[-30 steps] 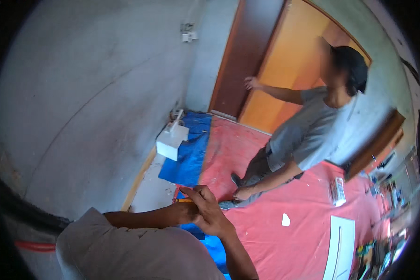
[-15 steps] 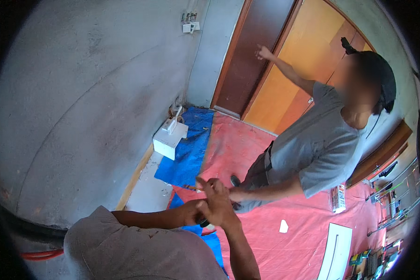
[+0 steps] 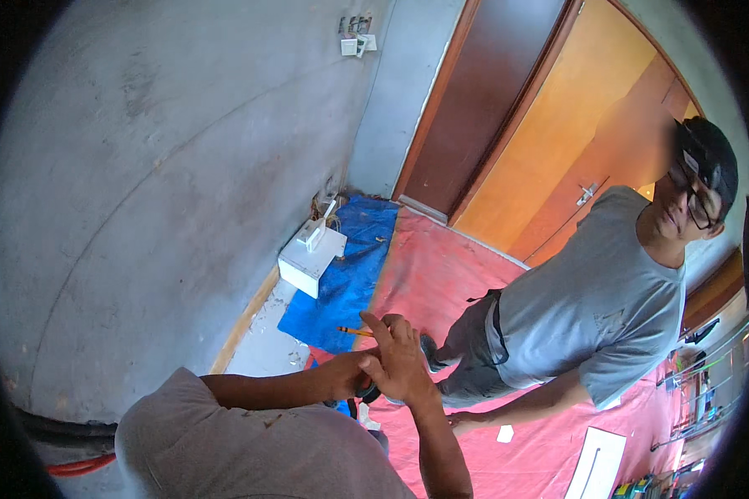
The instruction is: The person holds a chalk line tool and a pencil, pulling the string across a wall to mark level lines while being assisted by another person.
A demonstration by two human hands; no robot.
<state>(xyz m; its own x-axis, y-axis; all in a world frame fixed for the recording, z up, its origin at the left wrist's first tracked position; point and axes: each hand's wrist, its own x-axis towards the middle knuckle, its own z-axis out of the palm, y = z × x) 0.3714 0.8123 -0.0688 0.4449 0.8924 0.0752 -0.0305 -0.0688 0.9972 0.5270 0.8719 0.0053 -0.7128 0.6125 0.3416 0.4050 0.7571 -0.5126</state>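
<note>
The right hand (image 3: 401, 359) is raised in front of the chest with its fingers loosely spread and pointing up, overlapping the left hand (image 3: 351, 374), which is curled shut below and behind it. Between the two palms sits a small dark object (image 3: 369, 391); the left hand looks wrapped around it, though what it is cannot be told. A thin orange-yellow pencil (image 3: 354, 331) pokes out to the left just beyond the right fingertips, apparently pinched there, but the grip itself is hidden.

Judging by this, the work is at a handling stage: things are gathered in the hands, and no mark or fitting shows yet on the grey plastered wall (image 3: 158, 183) to the left of the hands.

Beyond the hands, on the floor, lies a blue plastic sheet (image 3: 349, 274) with a white rectangular box (image 3: 310, 259) on its far-left edge, near the wall. To the right spreads a red floor covering (image 3: 441, 283). Another person in a grey T-shirt (image 3: 599, 291) stands there, just right of the hands, one arm reaching down. Farther off is an orange wooden door (image 3: 558, 141).
</note>
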